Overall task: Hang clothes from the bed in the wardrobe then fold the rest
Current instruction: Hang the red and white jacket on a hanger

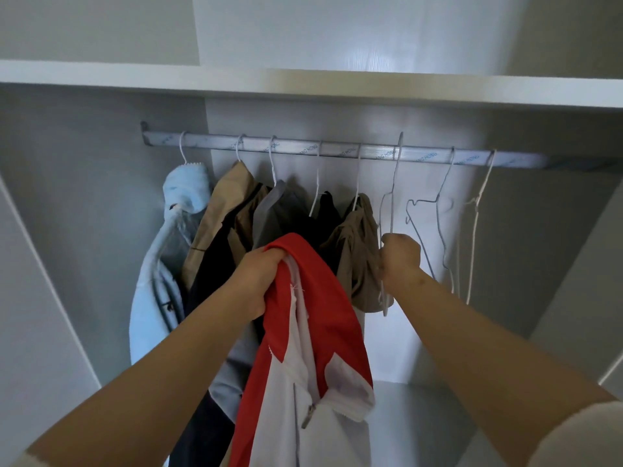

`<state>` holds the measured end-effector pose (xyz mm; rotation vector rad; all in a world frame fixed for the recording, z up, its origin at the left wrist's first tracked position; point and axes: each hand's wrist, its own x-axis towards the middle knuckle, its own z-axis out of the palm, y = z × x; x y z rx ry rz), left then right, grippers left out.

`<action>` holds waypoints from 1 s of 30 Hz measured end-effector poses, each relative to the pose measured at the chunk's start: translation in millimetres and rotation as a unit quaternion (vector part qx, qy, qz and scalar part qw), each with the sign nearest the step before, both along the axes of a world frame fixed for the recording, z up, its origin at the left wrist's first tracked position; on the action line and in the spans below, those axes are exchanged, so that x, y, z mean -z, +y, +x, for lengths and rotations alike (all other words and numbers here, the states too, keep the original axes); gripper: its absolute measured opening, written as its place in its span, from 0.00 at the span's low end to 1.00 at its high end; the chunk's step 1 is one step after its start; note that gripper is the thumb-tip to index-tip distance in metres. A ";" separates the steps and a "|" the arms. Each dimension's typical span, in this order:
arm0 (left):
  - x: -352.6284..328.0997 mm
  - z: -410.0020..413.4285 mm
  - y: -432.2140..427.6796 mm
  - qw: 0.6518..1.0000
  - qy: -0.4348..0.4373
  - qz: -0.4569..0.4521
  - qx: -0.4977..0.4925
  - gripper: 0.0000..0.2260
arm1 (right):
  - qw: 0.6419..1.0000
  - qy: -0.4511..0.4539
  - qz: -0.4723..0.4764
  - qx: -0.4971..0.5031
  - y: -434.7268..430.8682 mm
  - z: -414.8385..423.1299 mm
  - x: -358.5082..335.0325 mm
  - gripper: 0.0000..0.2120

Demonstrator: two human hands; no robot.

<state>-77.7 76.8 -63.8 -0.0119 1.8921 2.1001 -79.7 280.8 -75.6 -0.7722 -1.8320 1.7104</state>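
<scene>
Head view: a person stands at an open wardrobe (101, 203), both bare forearms raised toward its hanging rail (303, 150). The left hand (259, 281) is clenched round a bunched red and white garment (313, 332), which drops from the fist in front of the rail's middle, a zip pull (308, 416) showing low on the white cloth. The right hand (401, 257) grasps the lower wire of an empty white hanger (392, 197) just right of the rail's middle. The hanger's hook stands at the bar, though whether it rests there or is lifted clear cannot be told. Five hangers toward the rail's left end carry clothes: a light blue fleece (168, 251) nearest the end, then a beige jacket (219, 217), a grey garment (269, 214), a black garment (327, 210) and a khaki garment (357, 251), the last just beside the right hand. Two bare wire hangers (436, 210) hang toward the rail's right end. A white shelf (303, 87) runs above the rail.
</scene>
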 end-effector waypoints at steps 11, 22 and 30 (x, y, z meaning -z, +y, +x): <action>9.5 24.1 -18.5 0.999 -0.025 -0.015 0.038 0.11 | 0.999 0.022 -0.007 0.040 -42.6 76.9 31.6 0.02; 19.4 60.7 -46.5 0.986 0.079 -0.064 0.132 0.08 | 0.992 0.015 -0.059 0.113 -93.4 177.5 63.9 0.09; 21.6 107.3 -58.0 0.973 0.126 -0.080 0.178 0.11 | 0.993 0.037 -0.060 0.096 -97.4 246.5 58.8 0.12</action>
